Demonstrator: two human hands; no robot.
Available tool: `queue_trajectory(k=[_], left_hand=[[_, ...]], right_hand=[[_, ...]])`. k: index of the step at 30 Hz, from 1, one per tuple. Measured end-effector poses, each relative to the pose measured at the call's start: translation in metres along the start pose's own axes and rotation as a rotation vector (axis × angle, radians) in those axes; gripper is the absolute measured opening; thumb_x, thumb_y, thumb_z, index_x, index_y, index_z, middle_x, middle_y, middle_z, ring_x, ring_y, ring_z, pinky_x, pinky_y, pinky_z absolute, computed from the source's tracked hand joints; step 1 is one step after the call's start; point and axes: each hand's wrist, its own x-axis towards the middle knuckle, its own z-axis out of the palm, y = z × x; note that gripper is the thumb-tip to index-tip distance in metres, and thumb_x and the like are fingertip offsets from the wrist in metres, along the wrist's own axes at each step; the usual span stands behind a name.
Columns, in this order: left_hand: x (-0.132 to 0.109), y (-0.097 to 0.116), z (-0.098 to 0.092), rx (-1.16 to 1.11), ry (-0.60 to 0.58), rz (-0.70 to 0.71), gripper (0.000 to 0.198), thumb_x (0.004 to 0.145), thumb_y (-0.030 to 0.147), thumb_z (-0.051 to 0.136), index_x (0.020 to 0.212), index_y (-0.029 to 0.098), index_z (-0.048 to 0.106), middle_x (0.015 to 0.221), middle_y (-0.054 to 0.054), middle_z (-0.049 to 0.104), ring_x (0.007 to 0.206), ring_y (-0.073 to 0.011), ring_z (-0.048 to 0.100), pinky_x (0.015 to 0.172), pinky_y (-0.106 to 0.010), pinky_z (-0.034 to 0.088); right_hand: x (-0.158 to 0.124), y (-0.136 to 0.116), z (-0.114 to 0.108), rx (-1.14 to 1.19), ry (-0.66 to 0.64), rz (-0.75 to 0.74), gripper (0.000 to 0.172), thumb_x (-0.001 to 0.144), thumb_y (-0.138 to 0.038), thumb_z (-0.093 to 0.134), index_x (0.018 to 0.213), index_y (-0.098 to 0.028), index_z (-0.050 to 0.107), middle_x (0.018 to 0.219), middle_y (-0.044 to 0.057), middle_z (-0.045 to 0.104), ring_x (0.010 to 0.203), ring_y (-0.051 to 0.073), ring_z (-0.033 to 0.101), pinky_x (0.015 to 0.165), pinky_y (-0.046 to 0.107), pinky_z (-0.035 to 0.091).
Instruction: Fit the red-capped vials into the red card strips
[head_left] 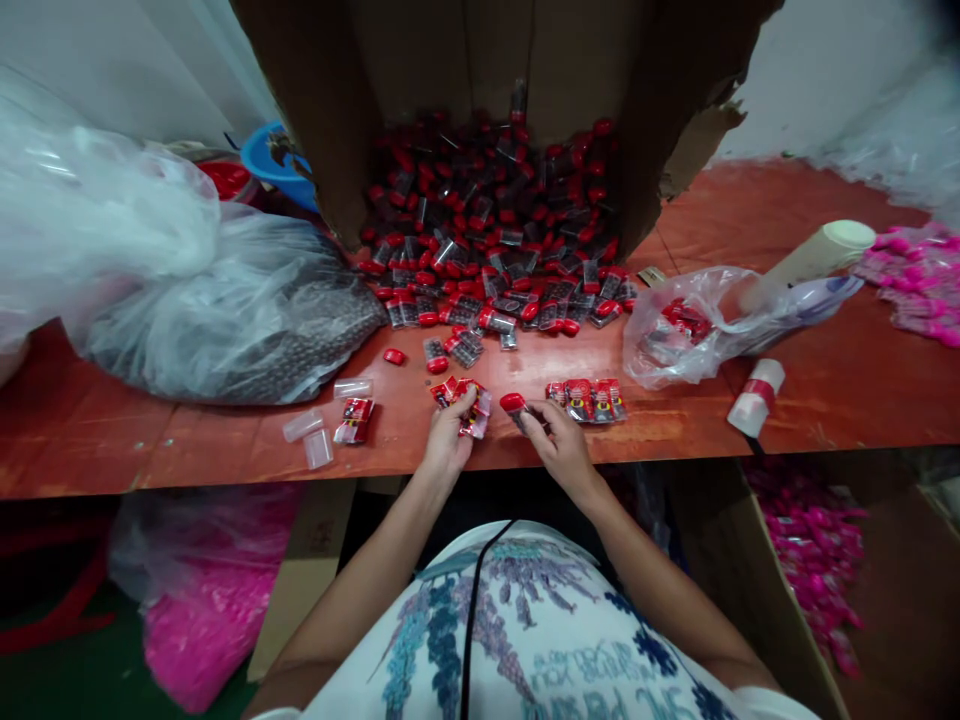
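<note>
My left hand (448,440) is closed on a small stack of red printed packets (466,405) at the front edge of the red table (225,440). My right hand (559,445) pinches a small clear vial with a red cap (516,405) just to the right of them. A row of filled red packets (586,398) lies right of my right hand. A big heap of red-capped vials (495,220) spills from a torn cardboard box (337,120) straight ahead. One packet (354,420) and several empty clear sleeves (315,440) lie to the left.
A large clear plastic bag of dark pieces (232,320) fills the left of the table. A crumpled bag with red items (679,325), a cream tube (814,255) and a red-and-white roll (757,397) sit right. Pink items (919,280) lie far right, more pink ones in a box (814,560) below.
</note>
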Motion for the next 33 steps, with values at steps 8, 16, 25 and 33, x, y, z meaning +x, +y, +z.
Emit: queue_trajectory(k=[8, 16, 25, 33], left_hand=[[-0.009, -0.016, 0.008, 0.083, -0.112, 0.141, 0.020, 0.055, 0.007, 0.079, 0.069, 0.012, 0.065, 0.065, 0.000, 0.068, 0.058, -0.0111, 0.062, 0.062, -0.023, 0.052], [-0.022, -0.016, 0.013, 0.217, -0.229, 0.234, 0.026, 0.052, 0.014, 0.082, 0.071, 0.014, 0.064, 0.067, 0.001, 0.067, 0.058, -0.0105, 0.061, 0.062, -0.022, 0.049], [-0.025, -0.018, 0.011, 0.447, -0.336, 0.174, 0.028, 0.052, 0.018, 0.083, 0.071, 0.013, 0.063, 0.063, 0.001, 0.064, 0.055, -0.0114, 0.058, 0.057, -0.022, 0.046], [-0.029, -0.019, 0.012, 0.478, -0.416, 0.113, 0.051, 0.048, 0.012, 0.083, 0.095, 0.014, 0.063, 0.082, -0.004, 0.070, 0.069, -0.0158, 0.064, 0.064, -0.025, 0.050]], right_hand=[[-0.008, -0.006, 0.008, 0.295, 0.057, 0.226, 0.027, 0.088, -0.036, 0.050, 0.104, -0.020, 0.065, 0.091, 0.005, 0.065, 0.072, 0.015, 0.060, 0.059, 0.023, 0.050], [-0.007, 0.000, 0.003, 0.472, 0.055, 0.339, 0.033, 0.083, -0.041, 0.056, 0.106, -0.019, 0.067, 0.092, 0.005, 0.066, 0.065, 0.014, 0.058, 0.046, 0.021, 0.050], [-0.009, 0.001, -0.002, 0.324, 0.118, 0.169, 0.025, 0.084, -0.033, 0.058, 0.104, -0.023, 0.068, 0.093, 0.005, 0.066, 0.082, 0.017, 0.062, 0.075, 0.030, 0.053], [-0.015, 0.003, 0.005, 0.538, 0.233, 0.331, 0.022, 0.083, -0.038, 0.059, 0.096, -0.020, 0.062, 0.084, 0.001, 0.066, 0.077, 0.015, 0.063, 0.067, 0.026, 0.052]])
